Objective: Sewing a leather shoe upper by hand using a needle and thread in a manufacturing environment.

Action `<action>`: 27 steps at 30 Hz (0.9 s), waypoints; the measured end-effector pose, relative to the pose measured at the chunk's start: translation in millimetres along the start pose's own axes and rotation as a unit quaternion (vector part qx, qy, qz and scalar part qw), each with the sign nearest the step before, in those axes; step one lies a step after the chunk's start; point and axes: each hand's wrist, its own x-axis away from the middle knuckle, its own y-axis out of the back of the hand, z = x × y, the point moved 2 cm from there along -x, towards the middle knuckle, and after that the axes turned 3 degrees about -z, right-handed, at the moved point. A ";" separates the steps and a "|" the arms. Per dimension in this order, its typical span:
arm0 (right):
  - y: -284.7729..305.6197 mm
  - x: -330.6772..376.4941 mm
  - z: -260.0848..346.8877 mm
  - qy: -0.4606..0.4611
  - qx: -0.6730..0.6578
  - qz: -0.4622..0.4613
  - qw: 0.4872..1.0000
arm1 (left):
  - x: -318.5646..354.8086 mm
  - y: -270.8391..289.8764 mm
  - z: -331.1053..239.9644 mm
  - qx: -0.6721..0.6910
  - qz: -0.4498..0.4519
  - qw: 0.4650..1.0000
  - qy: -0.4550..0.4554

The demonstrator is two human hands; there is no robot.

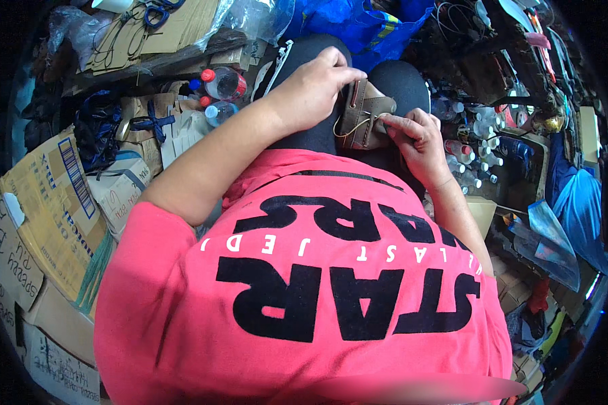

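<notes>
A brown leather shoe [363, 108] with lacing along its edge rests between my knees. A thin pale cord [355, 126] loops across its side and runs up to the fingertips of my right hand [417, 138]. That hand is closed in a pinch on the cord, close beside the shoe. My left hand [323, 84] is bent over the shoe's far left edge with thumb and forefinger pinched together. What those fingertips hold, if anything, is too small to make out.
Plastic bottles with red and blue caps [224, 84] stand at the left, and more small bottles [476, 145] crowd the right. Cardboard boxes [54, 196] are stacked at the left. Blue-handled scissors [157, 15] lie on cardboard at the far left. A blue bag [358, 30] lies beyond my knees.
</notes>
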 end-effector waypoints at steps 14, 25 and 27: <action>-1.2 -25.4 -24.8 -0.064 -0.067 0.105 0.990 | 9.6 -4.3 -8.9 0.095 0.022 0.995 0.013; -1.2 -26.9 -23.3 -0.040 -0.065 0.097 0.992 | 5.5 -10.4 -11.5 0.062 0.033 0.997 -0.023; -1.5 -26.4 -24.1 -0.041 -0.072 0.096 0.992 | 5.3 -10.8 -14.0 0.061 0.029 0.997 -0.033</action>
